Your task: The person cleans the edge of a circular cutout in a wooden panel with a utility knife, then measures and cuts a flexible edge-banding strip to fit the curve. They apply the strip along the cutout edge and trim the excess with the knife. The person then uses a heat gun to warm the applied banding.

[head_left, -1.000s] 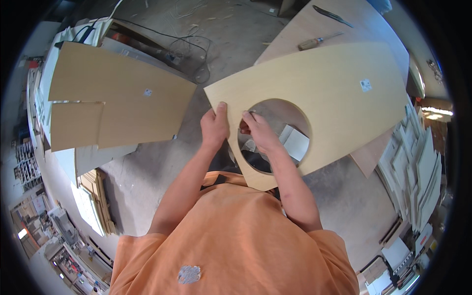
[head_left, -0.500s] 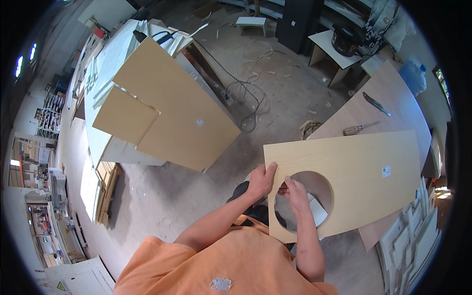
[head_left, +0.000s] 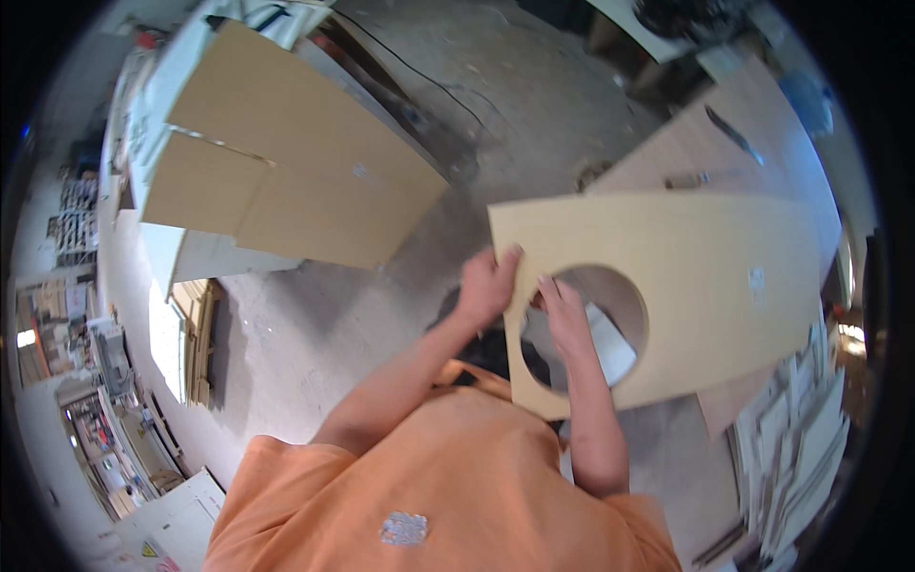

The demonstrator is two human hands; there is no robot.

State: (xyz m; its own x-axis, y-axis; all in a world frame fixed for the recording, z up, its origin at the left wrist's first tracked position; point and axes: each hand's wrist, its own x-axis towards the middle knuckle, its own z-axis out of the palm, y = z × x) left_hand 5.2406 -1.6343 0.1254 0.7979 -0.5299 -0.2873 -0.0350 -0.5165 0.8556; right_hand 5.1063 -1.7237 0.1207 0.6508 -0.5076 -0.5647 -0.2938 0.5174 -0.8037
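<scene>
The holed board (head_left: 705, 238) is pale yellow. The shirt (head_left: 429, 458) is orange with a speckled grey patch (head_left: 404, 528). The floor (head_left: 286, 353) is grey.

A gray concrete floor (head_left: 286, 381) is extending through the center of the work area, with a dark cable (head_left: 416, 69) running across its far portion. At the far right, a white table (head_left: 629, 24) is standing. Along the left side, a storage rack (head_left: 78, 224) is standing near a pale wall (head_left: 43, 443). Nearer, a stack of wooden boards (head_left: 198, 334) is casting a shadow on the floor. A white cabinet (head_left: 172, 520) is occupying the lower left corner. White boards (head_left: 791, 429) are leaning at right. Above them, a bright light (head_left: 853, 336) is showing, possibly a window; blur is limiting identification.
</scene>
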